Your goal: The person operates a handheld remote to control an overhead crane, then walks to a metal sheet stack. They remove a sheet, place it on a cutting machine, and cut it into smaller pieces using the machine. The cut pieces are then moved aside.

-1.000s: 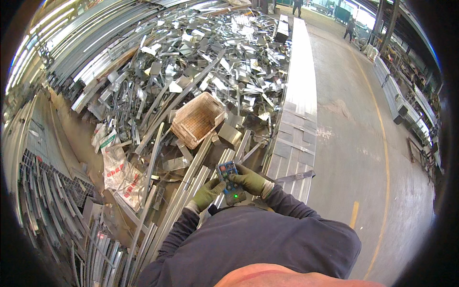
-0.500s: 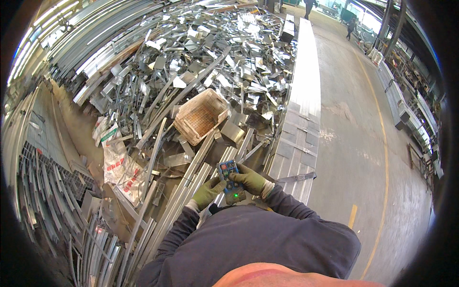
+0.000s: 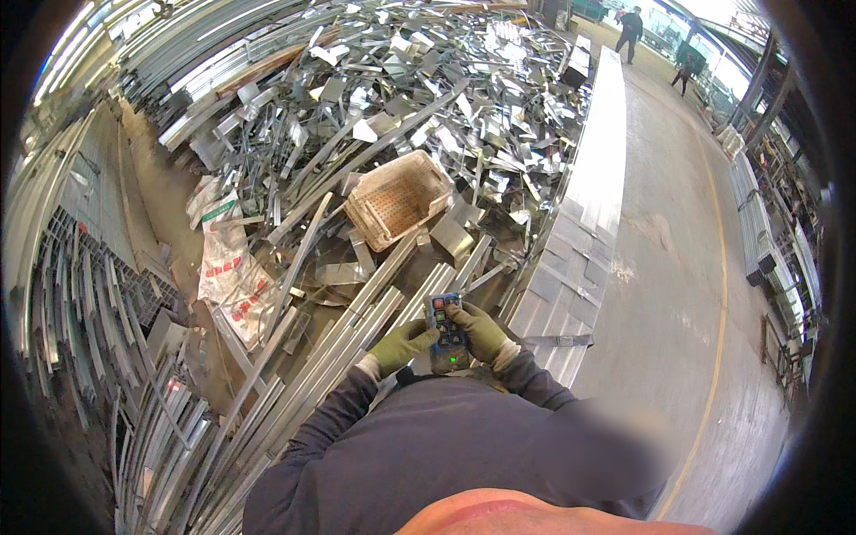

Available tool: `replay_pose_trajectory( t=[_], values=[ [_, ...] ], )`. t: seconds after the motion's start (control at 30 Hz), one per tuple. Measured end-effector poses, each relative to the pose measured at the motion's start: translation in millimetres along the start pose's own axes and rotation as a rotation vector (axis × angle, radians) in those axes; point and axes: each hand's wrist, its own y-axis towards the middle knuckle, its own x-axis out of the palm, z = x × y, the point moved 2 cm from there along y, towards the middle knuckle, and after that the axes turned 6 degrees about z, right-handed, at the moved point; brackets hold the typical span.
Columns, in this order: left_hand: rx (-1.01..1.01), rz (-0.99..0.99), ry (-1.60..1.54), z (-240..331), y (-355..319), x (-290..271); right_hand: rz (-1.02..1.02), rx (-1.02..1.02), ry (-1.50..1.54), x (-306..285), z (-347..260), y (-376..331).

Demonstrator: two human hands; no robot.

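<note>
A handheld remote control (image 3: 449, 355) with coloured buttons and a lit green light is upright in front of my torso. My left hand (image 3: 403, 345), in a green work glove, is closed on its left side with the thumb at the edge. My right hand (image 3: 482, 333), gloved the same way, wraps the right side, its thumb over the buttons. The fingers behind the remote are hidden. Long metal profiles (image 3: 361, 325) lie just beyond and left of my hands.
A dirty plastic crate (image 3: 379, 218) rests on a heap of metal offcuts (image 3: 428, 98). Left of it lies a white woven sack (image 3: 234, 267). A long stack of metal strips (image 3: 571, 259) borders the concrete floor (image 3: 664, 267). Far off stand two people, one person (image 3: 629, 37) in dark clothes.
The whole scene has shifted in the view as my head moved. The remote control stands a little straighter, and both hands keep hold of it. The far people appear lower in the picture.
</note>
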Motion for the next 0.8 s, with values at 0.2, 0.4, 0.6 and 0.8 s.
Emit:
replay_pose_trajectory(
  t=[0.2, 0.4, 0.6, 0.8],
  values=[
    [0.05, 0.012, 0.028, -3.9, 0.1, -1.3, 0.005, -0.013, -0.041, -2.3, 0.0, 0.1],
    [0.006, 0.022, 0.022, -6.5, 1.8, -3.3, -0.008, -0.005, -0.036, 6.2, -6.4, -4.6],
    [0.111, 0.057, 0.232, 9.2, 2.4, -2.2, 0.053, -0.156, -0.333, 10.1, -28.1, -3.0],
    [0.226, 0.076, -0.147, 27.3, 8.1, 14.0, 0.053, -0.112, 0.05, 15.3, -31.5, 8.8]
  ],
)
